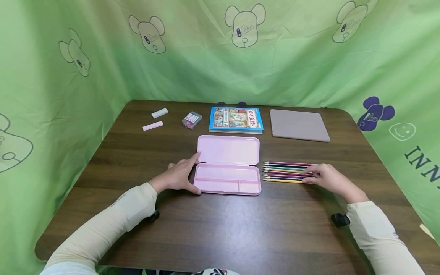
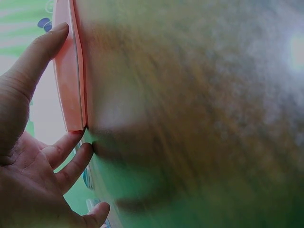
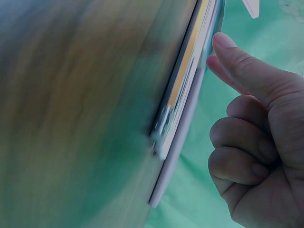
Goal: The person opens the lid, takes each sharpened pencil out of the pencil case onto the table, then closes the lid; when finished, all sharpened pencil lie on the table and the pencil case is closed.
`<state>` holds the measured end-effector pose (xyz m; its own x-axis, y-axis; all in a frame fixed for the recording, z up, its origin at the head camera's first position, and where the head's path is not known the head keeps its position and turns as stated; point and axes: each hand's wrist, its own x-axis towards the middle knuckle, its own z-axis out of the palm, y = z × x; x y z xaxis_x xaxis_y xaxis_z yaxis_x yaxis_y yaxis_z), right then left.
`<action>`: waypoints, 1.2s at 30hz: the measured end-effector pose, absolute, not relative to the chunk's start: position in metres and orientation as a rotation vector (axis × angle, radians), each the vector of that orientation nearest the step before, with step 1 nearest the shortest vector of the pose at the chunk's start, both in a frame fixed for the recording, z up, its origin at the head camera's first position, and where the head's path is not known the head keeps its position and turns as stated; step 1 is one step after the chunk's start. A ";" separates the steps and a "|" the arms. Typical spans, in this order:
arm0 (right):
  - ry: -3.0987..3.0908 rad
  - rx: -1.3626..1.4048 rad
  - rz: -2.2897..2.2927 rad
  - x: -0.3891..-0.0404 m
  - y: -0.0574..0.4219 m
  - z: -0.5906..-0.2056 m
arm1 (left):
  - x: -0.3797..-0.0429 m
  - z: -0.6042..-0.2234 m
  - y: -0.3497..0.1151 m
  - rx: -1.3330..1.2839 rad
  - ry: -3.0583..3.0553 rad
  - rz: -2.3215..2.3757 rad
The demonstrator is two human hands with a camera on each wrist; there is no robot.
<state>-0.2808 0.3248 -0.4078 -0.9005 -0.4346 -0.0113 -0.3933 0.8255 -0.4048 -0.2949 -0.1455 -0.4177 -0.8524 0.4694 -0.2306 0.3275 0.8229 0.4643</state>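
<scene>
A pink pencil case (image 1: 227, 194) lies unfolded on the wooden table, its lid laid back and its divided tray bare. At its left side my left hand (image 1: 179, 175) is spread, thumb touching the tray's lower left edge and fingers beside the hinge. The left wrist view shows the thumb on the case wall (image 2: 66, 90). To the right, a row of several colored pencils (image 1: 283, 172) lies with tips pointing left. My right hand (image 1: 326, 177) is over their right ends, thumb and index finger apart, the other fingers (image 3: 237, 137) curled in.
Behind the case stand a small clear box (image 1: 191, 120), a blue-edged picture book (image 1: 236, 119) and a lilac notebook (image 1: 299, 125). A white block (image 1: 159, 113) and a pink block (image 1: 152, 126) lie at the back left. Green cloth (image 1: 206, 68) hangs around the table.
</scene>
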 end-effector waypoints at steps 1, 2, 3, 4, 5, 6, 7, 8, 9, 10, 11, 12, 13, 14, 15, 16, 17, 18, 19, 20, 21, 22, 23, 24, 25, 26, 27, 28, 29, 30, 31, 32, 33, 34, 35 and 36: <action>2.893 -0.663 -0.618 -0.282 0.322 -0.408 | -0.295 -0.418 -0.145 0.605 2.672 0.594; 2.886 -0.671 -0.622 -0.284 0.320 -0.408 | -0.294 -0.418 -0.145 0.607 2.673 0.595; 2.879 -0.681 -0.629 -0.285 0.317 -0.409 | -0.294 -0.417 -0.145 0.609 2.672 0.595; 2.868 -0.685 -0.634 -0.286 0.314 -0.409 | -0.294 -0.417 -0.145 0.610 2.672 0.597; 2.854 -0.686 -0.646 -0.288 0.312 -0.409 | -0.294 -0.417 -0.145 0.611 2.673 0.596; 2.843 -0.693 -0.650 -0.289 0.309 -0.410 | -0.294 -0.417 -0.146 0.612 2.673 0.597; 2.834 -0.701 -0.654 -0.290 0.307 -0.410 | -0.294 -0.416 -0.145 0.610 2.672 0.598; 2.828 -0.711 -0.655 -0.291 0.305 -0.410 | -0.294 -0.416 -0.145 0.608 2.671 0.598; 2.820 -0.712 -0.657 -0.292 0.304 -0.410 | -0.294 -0.416 -0.145 0.606 2.671 0.597; 2.818 -0.719 -0.657 -0.293 0.302 -0.410 | -0.294 -0.416 -0.145 0.605 2.671 0.597; 2.815 -0.722 -0.660 -0.294 0.300 -0.410 | -0.294 -0.416 -0.145 0.605 2.671 0.596; 2.813 -0.730 -0.661 -0.295 0.299 -0.410 | -0.294 -0.416 -0.145 0.600 2.670 0.594; 2.814 -0.741 -0.662 -0.296 0.297 -0.410 | -0.294 -0.416 -0.145 0.596 2.668 0.593; 2.808 -0.740 -0.663 -0.297 0.295 -0.410 | -0.294 -0.416 -0.145 0.597 2.668 0.591; 2.805 -0.743 -0.664 -0.298 0.294 -0.410 | -0.294 -0.416 -0.145 0.601 2.668 0.591; 2.800 -0.746 -0.667 -0.299 0.292 -0.410 | -0.294 -0.416 -0.145 0.602 2.667 0.593; 2.799 -0.748 -0.666 -0.300 0.290 -0.410 | -0.294 -0.416 -0.145 0.601 2.666 0.594; 2.797 -0.753 -0.665 -0.301 0.289 -0.411 | -0.294 -0.416 -0.145 0.602 2.666 0.594; 2.800 -0.757 -0.661 -0.301 0.287 -0.411 | -0.294 -0.416 -0.145 0.604 2.664 0.597; 2.797 -0.762 -0.659 -0.302 0.285 -0.411 | -0.294 -0.416 -0.145 0.605 2.664 0.599; 2.798 -0.770 -0.655 -0.303 0.284 -0.411 | -0.294 -0.416 -0.145 0.599 2.663 0.600; 2.797 -0.781 -0.650 -0.305 0.282 -0.411 | -0.294 -0.416 -0.145 0.594 2.662 0.601; 2.802 -0.786 -0.641 -0.306 0.279 -0.412 | -0.294 -0.416 -0.145 0.593 2.663 0.600; 2.796 -0.783 -0.638 -0.307 0.277 -0.411 | -0.294 -0.416 -0.145 0.598 2.665 0.600; 2.792 -0.778 -0.637 -0.308 0.275 -0.411 | -0.294 -0.416 -0.145 0.601 2.667 0.600; 2.781 -0.773 -0.635 -0.309 0.273 -0.411 | -0.294 -0.416 -0.145 0.602 2.670 0.600; 2.774 -0.766 -0.631 -0.310 0.271 -0.411 | -0.294 -0.416 -0.145 0.603 2.671 0.599; 2.766 -0.759 -0.632 -0.311 0.269 -0.411 | -0.294 -0.416 -0.145 0.607 2.672 0.599; 2.755 -0.745 -0.633 -0.312 0.267 -0.411 | -0.293 -0.416 -0.145 0.611 2.671 0.600; 2.742 -0.738 -0.638 -0.313 0.265 -0.411 | -0.293 -0.416 -0.145 0.615 2.670 0.601; 2.735 -0.736 -0.637 -0.313 0.264 -0.411 | -0.293 -0.416 -0.145 0.615 2.669 0.601; 2.729 -0.736 -0.634 -0.314 0.263 -0.411 | -0.293 -0.416 -0.145 0.614 2.667 0.602; 2.724 -0.746 -0.637 -0.315 0.261 -0.411 | -0.293 -0.416 -0.145 0.614 2.666 0.601; 2.718 -0.750 -0.640 -0.315 0.260 -0.410 | -0.293 -0.416 -0.145 0.614 2.666 0.602; 2.719 -0.760 -0.638 -0.316 0.258 -0.410 | -0.293 -0.416 -0.145 0.613 2.667 0.603; 2.721 -0.773 -0.636 -0.317 0.257 -0.409 | -0.293 -0.415 -0.146 0.609 2.669 0.600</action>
<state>-0.3170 0.2572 -0.4093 -0.8309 -0.5454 -0.1099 -0.4404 0.7654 -0.4693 -0.2933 -0.1456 -0.4154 -0.8513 0.4732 -0.2267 0.3305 0.8192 0.4688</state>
